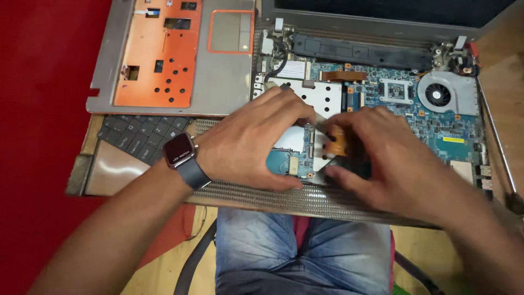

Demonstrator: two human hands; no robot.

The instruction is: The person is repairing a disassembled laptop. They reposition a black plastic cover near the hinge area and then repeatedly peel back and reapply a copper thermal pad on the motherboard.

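An opened laptop base (284,199) lies across my lap, its blue motherboard (436,125) bare, with a round cooling fan (439,94) at the right. My left hand (251,142), a dark watch (179,152) on the wrist, rests palm down on the board's lower left, fingertips on a perforated silver plate (322,95). My right hand (382,164) pinches an orange flat ribbon cable (338,139) between thumb and fingers at the board's front middle. The part beneath both hands is mostly hidden.
The removed grey palmrest cover (218,71), with an orange underside and touchpad frame, lies upside down at the upper left, over a detached black keyboard (144,134). A long screwdriver (499,142) lies along the right edge. A red surface (38,109) fills the left. The laptop's screen edge (371,19) runs along the top.
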